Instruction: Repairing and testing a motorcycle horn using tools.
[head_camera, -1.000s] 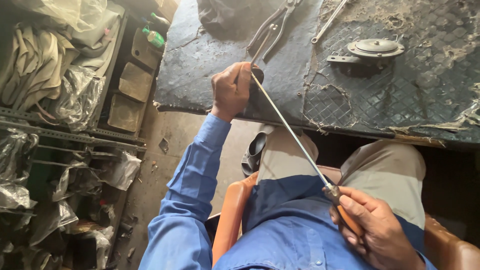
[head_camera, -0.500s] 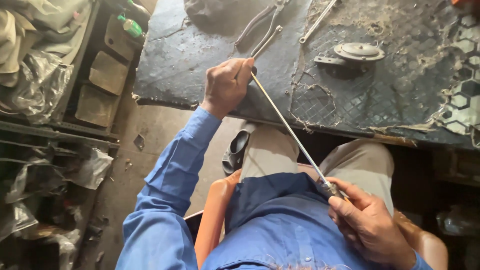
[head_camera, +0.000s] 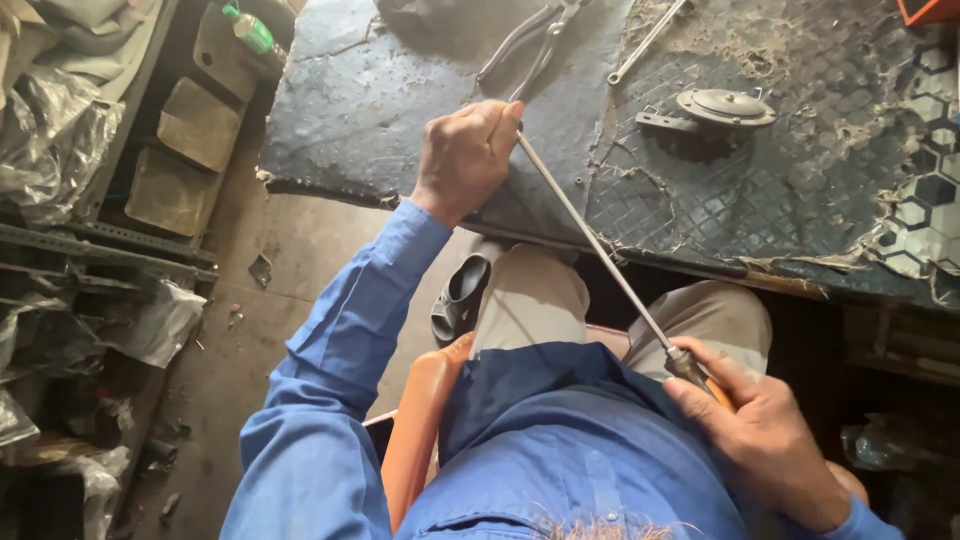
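Screwdriver (head_camera: 600, 250): a long one with a thin steel shaft, running on a slant from the bench edge down to the person's lap; the orange handle is mostly hidden inside the right hand.
Tip end: buried in the left fist at the near edge of the bench, so whatever it bears on cannot be made out.
Left hand (head_camera: 465, 160): fingers curled tight together into a fist round the far end of the shaft, knuckles up, resting on the bench top.
Right hand (head_camera: 765, 440): fingers wrapped closed round the handle, thumb lying along the collar where shaft meets handle, low beside the thigh.
Doing it well: my judgement is that the long shaft will flex and wander, so the left fist should stay planted on the bench as a guide while the right hand pushes or turns straight along the shaft's line, not across it.
Risk: a slip would likely drive the tip toward the left palm, so steady pressure beats force.
Bench (head_camera: 400, 90): dark, worn top with a torn patterned mat on the right side.
On the bench: pliers (head_camera: 530, 45) just beyond the left hand, a round metal disc part (head_camera: 725, 105) further right, well apart.
Floor: a dark sandal (head_camera: 460, 295) under the bench edge, beside the knee.
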